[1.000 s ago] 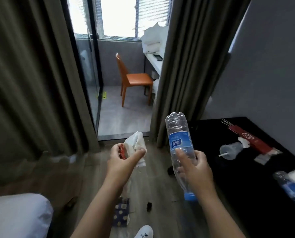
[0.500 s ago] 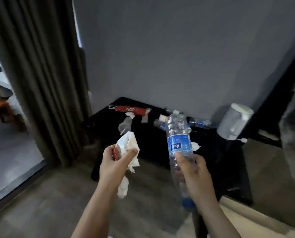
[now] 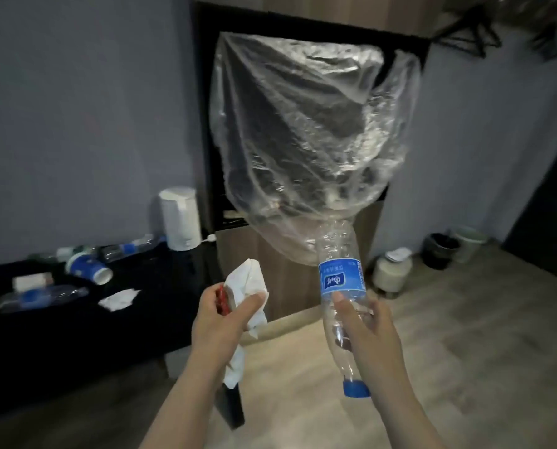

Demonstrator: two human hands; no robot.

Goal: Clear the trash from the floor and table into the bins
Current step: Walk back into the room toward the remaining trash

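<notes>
My left hand (image 3: pixel 220 322) grips a crumpled white tissue (image 3: pixel 248 286) together with a small red wrapper (image 3: pixel 221 299). My right hand (image 3: pixel 364 328) holds an empty clear plastic bottle (image 3: pixel 340 273) with a blue label, upside down, its blue cap pointing at the floor. On the low black table (image 3: pixel 76 335) at left lie a blue paper cup (image 3: pixel 87 267), several clear bottles (image 3: pixel 40 294), and a white tissue (image 3: pixel 118 299). Two bins, one dark (image 3: pixel 439 251) and one pale (image 3: pixel 470 243), stand on the floor at far right by the wall.
A large clear plastic bag (image 3: pixel 312 137) hangs in front of a dark wooden cabinet straight ahead. A white kettle (image 3: pixel 179 218) stands at the table's far end. A pale jar (image 3: pixel 392 270) sits on the floor beside the cabinet. Wooden floor stretches to the right.
The view has swung right, from the curtains and balcony door past the black table to the cabinet and bins. Both hands keep the same hold on tissue and bottle.
</notes>
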